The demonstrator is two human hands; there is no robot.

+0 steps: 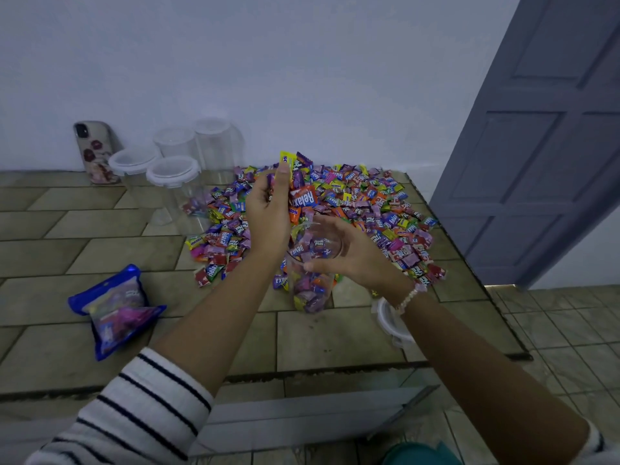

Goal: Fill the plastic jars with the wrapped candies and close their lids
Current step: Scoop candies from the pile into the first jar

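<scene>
Left hand [268, 203] clutches a fistful of candies [303, 193] above the open jar [310, 280], which the right hand [349, 253] grips at the rim, tilted, partly filled, at the near edge of the candy pile [369, 209]. Risk: narrow mouth, overfull fist, so pieces likely spill past the rim. Four lidded empty jars [174, 176] wait by the wall; a loose lid [391, 322] lies under the right wrist.

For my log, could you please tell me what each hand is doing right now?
Left hand: grips a handful of candies.
Right hand: holds the open jar.
</scene>
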